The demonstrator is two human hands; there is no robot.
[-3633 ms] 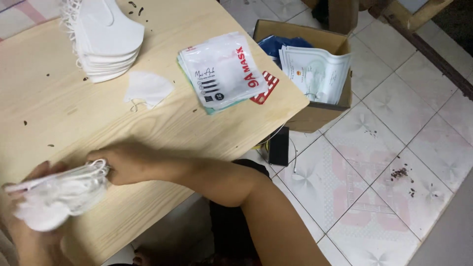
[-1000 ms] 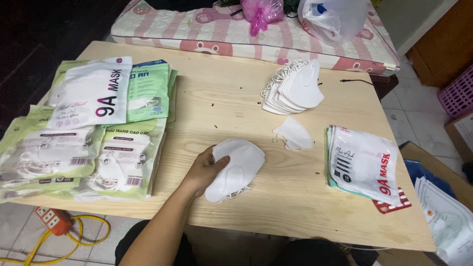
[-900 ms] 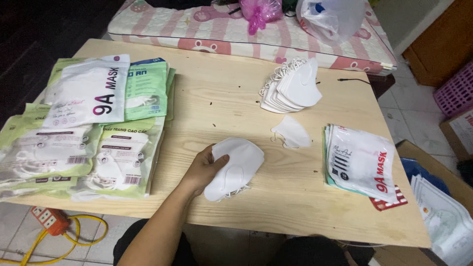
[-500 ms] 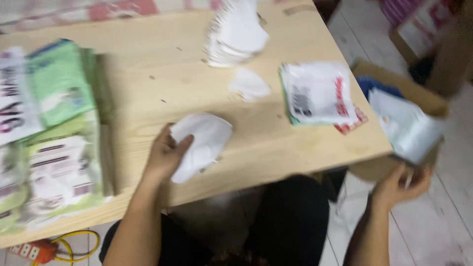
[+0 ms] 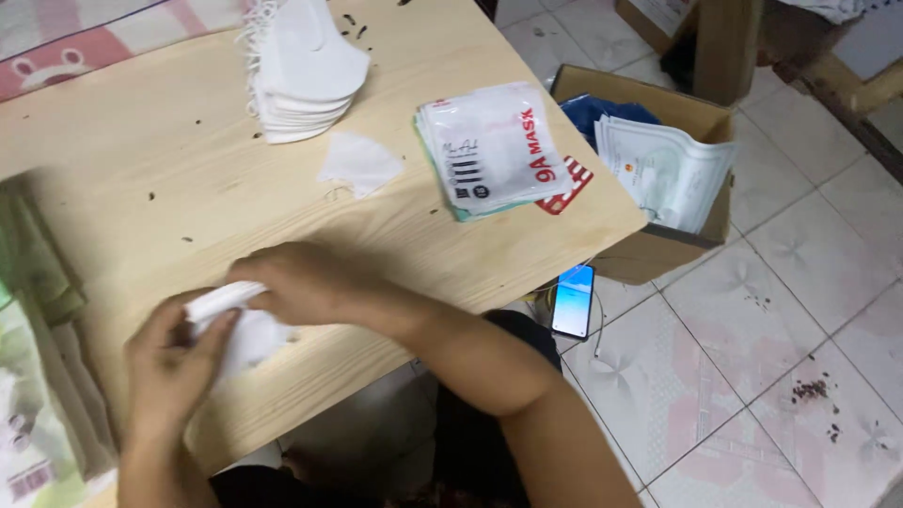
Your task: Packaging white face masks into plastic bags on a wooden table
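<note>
Both hands hold a small stack of white face masks [image 5: 240, 325] at the near edge of the wooden table [image 5: 188, 198]. My left hand [image 5: 174, 362] grips the stack from the lower left. My right hand [image 5: 301, 282] lies over its top, the arm crossing in from the right. A taller pile of white masks [image 5: 306, 66] stands at the far side, and one loose mask [image 5: 359, 163] lies flat between that pile and my hands. A stack of flat empty mask pouches [image 5: 489, 146] lies at the table's right end.
Filled mask packs [image 5: 28, 395] lie along the table's left edge. An open cardboard box [image 5: 658, 240] of pouches stands on the tiled floor to the right, with a phone [image 5: 573, 300] on the floor beside it. A wooden post [image 5: 724, 47] rises behind the box.
My right hand, which was down by the box on the floor, has come back onto the mask stack next to my left hand. The view has swung to the right.
</note>
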